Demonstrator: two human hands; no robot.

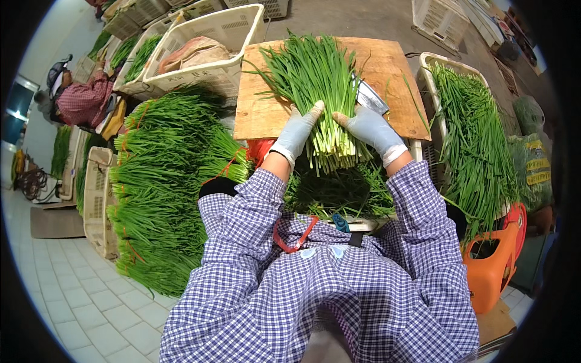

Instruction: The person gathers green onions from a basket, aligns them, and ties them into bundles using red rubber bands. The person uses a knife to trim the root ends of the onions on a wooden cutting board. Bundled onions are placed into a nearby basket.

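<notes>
A thick bunch of green Chinese chives (313,72) lies over the near edge of a wooden board (258,113), its pale cut ends towards me. My left hand (297,129), in a pale glove with bare-looking fingertips, grips the bunch from the left. From the right side my right hand (374,129), gloved the same way, holds it too. The fingers of both hands are partly hidden under the stalks. Beside my right hand a broad-bladed knife (370,97) rests on the board, partly covered by leaves. Loose trimmings (299,193) fill a container below the stalk ends.
Tied chive bundles (159,181) are piled at the left. A crate (435,63) heaped with loose chives stands at the right, near an orange plastic chair (488,272). Behind the pile is a white crate (204,77) holding a sack. Another person (86,100) works at the far left.
</notes>
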